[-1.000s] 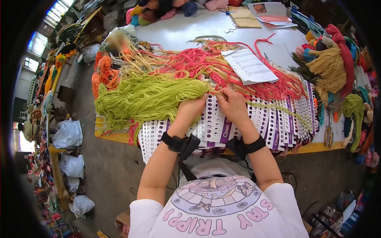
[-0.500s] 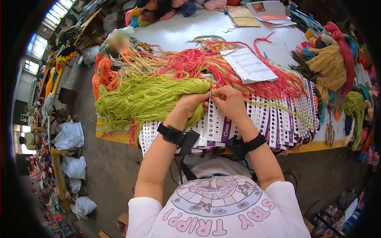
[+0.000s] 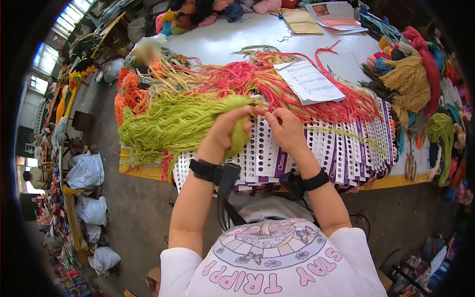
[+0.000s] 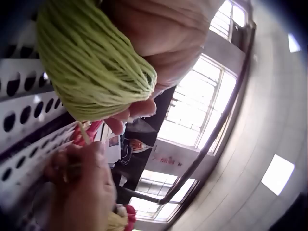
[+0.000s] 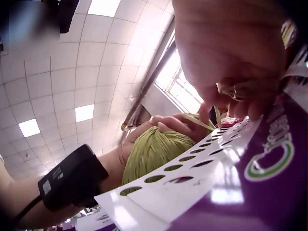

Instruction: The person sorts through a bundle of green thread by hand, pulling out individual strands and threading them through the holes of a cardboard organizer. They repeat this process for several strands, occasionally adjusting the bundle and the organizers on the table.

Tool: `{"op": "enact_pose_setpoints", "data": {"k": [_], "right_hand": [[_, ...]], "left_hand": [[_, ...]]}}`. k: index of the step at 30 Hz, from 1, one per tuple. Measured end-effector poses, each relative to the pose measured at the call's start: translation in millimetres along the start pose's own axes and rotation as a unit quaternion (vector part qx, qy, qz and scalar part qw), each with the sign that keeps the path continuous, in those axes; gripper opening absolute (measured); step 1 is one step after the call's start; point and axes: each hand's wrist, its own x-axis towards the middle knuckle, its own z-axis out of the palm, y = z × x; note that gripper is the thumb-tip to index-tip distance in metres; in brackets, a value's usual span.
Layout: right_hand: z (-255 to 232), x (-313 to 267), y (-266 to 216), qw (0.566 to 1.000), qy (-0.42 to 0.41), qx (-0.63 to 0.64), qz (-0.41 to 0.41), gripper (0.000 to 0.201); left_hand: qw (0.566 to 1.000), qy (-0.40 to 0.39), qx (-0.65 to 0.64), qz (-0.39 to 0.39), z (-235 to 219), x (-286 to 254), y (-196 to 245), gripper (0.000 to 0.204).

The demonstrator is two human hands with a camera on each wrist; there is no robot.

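Observation:
The left hand (image 3: pixel 226 129) grips one end of a lime green yarn bundle (image 3: pixel 168 121); in the left wrist view the looped end (image 4: pixel 96 67) bulges out of the palm. Close on its right, the right hand (image 3: pixel 288 129) pinches a thin strand between thumb and fingers, as the right wrist view shows at the fingertips of that hand (image 5: pixel 231 62). The strand runs toward the left hand's green loop (image 5: pixel 156 151). Beneath both hands lie white punched cards (image 3: pixel 264 148) with purple printed bands. How the strand is fixed to the cards is hidden.
Red and cream yarn (image 3: pixel 237 76) lies behind the hands, with a printed sheet (image 3: pixel 309 81) on it. Orange yarn (image 3: pixel 132 96) sits left. Scissors (image 3: pixel 410 166) and several yarn bundles (image 3: pixel 410 74) are on the right. A yellow table edge (image 3: pixel 396 182) runs in front.
The left hand has shifted left and lifted the near end of the green bundle, folding it round. The right hand has stayed nearly in place, its fingers drawn slightly apart from the left hand's.

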Motion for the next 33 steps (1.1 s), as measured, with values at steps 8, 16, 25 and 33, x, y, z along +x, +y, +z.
{"op": "enact_pose_setpoints", "data": {"k": [8, 16, 25, 33], "right_hand": [[13.8, -3.7, 7.3, 0.998, 0.053, -0.041, 0.016, 0.027], [16.4, -3.6, 11.0, 0.999, 0.051, -0.009, 0.001, 0.021], [2.7, -20.3, -56.0, 0.906, -0.017, 0.411, 0.096, 0.017], [-2.2, -28.9, -54.6, 0.884, -0.002, 0.46, 0.079, 0.015]], "left_hand": [[0.971, 0.199, 0.103, 0.077, -46.5, -5.3, 46.2, 0.022], [0.909, 0.327, 0.134, 0.219, -110.2, -87.0, 139.0, 0.028], [0.987, -0.08, 0.087, 0.106, 27.8, -36.9, 14.5, 0.05], [0.992, -0.052, 0.036, 0.107, 19.2, -41.9, 13.8, 0.036]]}}
